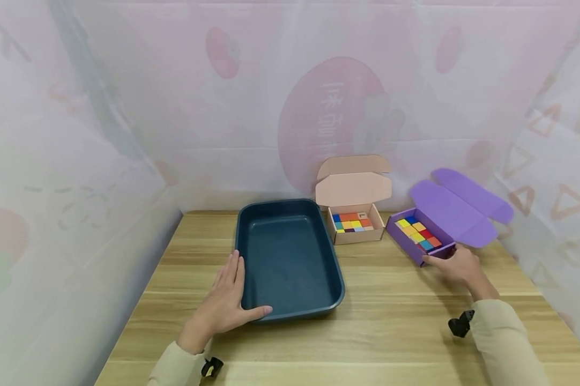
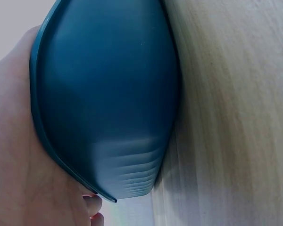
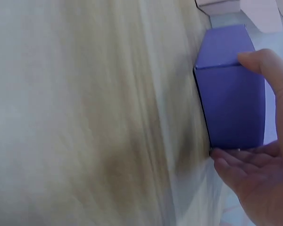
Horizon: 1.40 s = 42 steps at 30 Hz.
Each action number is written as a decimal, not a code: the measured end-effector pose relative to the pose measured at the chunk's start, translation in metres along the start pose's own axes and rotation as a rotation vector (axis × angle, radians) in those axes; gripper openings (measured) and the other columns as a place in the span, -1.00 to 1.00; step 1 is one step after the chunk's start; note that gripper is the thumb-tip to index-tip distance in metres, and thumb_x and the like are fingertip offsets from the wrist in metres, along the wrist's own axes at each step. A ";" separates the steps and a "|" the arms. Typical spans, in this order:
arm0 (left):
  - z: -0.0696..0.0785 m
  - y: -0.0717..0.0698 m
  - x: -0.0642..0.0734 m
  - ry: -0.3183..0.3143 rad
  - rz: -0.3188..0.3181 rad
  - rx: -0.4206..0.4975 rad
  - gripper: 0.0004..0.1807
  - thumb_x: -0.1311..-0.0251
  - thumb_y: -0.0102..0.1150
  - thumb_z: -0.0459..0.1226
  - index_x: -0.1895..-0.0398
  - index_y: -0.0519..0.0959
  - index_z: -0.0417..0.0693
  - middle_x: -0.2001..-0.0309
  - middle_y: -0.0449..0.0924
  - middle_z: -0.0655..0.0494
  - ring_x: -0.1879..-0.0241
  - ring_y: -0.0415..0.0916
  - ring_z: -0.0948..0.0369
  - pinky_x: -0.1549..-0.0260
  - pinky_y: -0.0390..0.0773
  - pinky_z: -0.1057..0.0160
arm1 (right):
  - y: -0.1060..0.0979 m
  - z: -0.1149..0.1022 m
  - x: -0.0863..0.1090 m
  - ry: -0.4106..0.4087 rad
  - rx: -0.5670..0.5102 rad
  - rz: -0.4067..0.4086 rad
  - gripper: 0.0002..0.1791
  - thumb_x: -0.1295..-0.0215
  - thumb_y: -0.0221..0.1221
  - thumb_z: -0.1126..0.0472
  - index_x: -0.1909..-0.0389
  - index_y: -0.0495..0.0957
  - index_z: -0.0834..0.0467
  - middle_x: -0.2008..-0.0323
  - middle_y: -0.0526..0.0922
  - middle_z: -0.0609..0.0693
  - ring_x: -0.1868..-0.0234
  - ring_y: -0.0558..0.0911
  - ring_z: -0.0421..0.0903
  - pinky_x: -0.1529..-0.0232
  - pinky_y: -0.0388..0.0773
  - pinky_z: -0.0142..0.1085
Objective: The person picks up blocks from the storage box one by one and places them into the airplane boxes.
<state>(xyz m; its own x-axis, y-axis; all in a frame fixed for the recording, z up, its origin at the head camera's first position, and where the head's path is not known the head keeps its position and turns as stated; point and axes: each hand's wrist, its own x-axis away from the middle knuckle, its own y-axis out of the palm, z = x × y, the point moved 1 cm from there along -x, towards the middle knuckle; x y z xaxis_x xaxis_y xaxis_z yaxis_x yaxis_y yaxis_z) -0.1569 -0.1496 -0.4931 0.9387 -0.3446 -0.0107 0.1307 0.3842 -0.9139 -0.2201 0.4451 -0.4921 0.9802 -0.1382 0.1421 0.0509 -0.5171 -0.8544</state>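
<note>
My left hand [image 1: 222, 303] rests on the near left corner of a dark teal plastic tray [image 1: 290, 262], fingers straight along its left side and thumb over the near rim. From the left wrist, the palm lies against the rim of the tray [image 2: 108, 84]. At the right, my right hand [image 1: 460, 266] grips the near end of an open purple cardboard box [image 1: 406, 244]. In the right wrist view the thumb is on one side of the purple box [image 3: 231, 106] and the fingers on the other. Colored blocks [image 1: 419, 231] fill that box.
A tan cardboard box [image 1: 359, 236] with its lid up stands between tray and purple box, holding several colored blocks [image 1: 351, 222]. All stand on a wood-grain table [image 1: 381, 332]. Printed cloth [image 1: 251, 118] hangs behind and at both sides.
</note>
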 end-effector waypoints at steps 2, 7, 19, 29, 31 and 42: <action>0.001 0.000 0.000 0.005 0.000 0.005 0.51 -0.09 0.14 0.57 -0.69 -0.21 -0.36 -0.73 -0.45 -0.26 -0.74 -0.40 -0.18 -0.66 -0.10 -0.31 | -0.005 0.005 -0.002 -0.020 -0.013 -0.027 0.19 -0.28 0.29 -0.45 -0.38 0.26 0.59 -0.22 0.49 0.65 -0.17 0.57 0.48 -0.14 0.60 0.28; 0.004 0.001 0.001 0.014 -0.004 0.008 0.51 -0.09 0.16 0.57 -0.69 -0.21 -0.36 -0.73 -0.44 -0.26 -0.74 -0.39 -0.18 -0.66 -0.10 -0.30 | -0.014 0.017 -0.008 -0.085 -0.070 -0.076 0.09 -0.32 0.37 -0.26 -0.42 0.25 0.58 -0.23 0.53 0.61 -0.21 0.59 0.42 -0.15 0.62 0.12; 0.004 0.002 -0.002 0.020 -0.002 0.021 0.51 -0.09 0.16 0.57 -0.70 -0.22 -0.35 -0.73 -0.46 -0.24 -0.74 -0.42 -0.15 -0.66 -0.12 -0.30 | -0.028 0.035 -0.015 -0.193 -0.192 -0.135 -0.25 -0.53 0.21 0.23 -0.42 0.17 0.72 -0.33 0.40 0.63 -0.29 0.64 0.31 0.12 0.54 -0.67; 0.001 0.003 -0.001 0.009 -0.016 0.003 0.51 -0.10 0.12 0.58 -0.69 -0.23 -0.35 -0.73 -0.46 -0.24 -0.74 -0.41 -0.16 -0.67 -0.12 -0.29 | -0.018 0.037 -0.022 -0.239 -0.067 0.101 -0.60 -0.44 0.17 0.36 -0.17 0.58 0.57 0.06 0.76 0.48 0.23 0.68 -0.23 0.26 0.60 -0.40; 0.001 0.003 0.000 0.006 -0.019 0.004 0.51 -0.10 0.12 0.59 -0.69 -0.23 -0.35 -0.74 -0.46 -0.24 -0.74 -0.41 -0.16 -0.67 -0.12 -0.29 | -0.015 0.036 -0.025 -0.212 -0.035 0.169 -0.62 -0.41 0.17 0.37 -0.12 0.61 0.55 0.12 0.77 0.45 0.24 0.71 -0.02 0.27 0.57 -0.32; 0.001 0.004 -0.001 0.010 -0.006 0.005 0.51 -0.09 0.12 0.59 -0.70 -0.23 -0.33 -0.74 -0.45 -0.23 -0.74 -0.40 -0.15 -0.67 -0.11 -0.29 | -0.007 0.017 -0.037 0.066 -0.149 0.419 -0.71 -0.44 0.19 0.34 0.04 0.72 0.49 0.07 0.75 0.47 -0.06 0.65 0.47 -0.13 0.53 0.26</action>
<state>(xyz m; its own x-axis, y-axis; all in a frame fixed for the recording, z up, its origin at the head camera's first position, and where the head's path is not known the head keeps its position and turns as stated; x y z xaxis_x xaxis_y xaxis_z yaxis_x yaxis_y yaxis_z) -0.1572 -0.1466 -0.4961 0.9347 -0.3552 -0.0097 0.1373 0.3862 -0.9121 -0.2532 0.4684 -0.4999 0.8958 -0.4126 -0.1650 -0.3804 -0.5202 -0.7646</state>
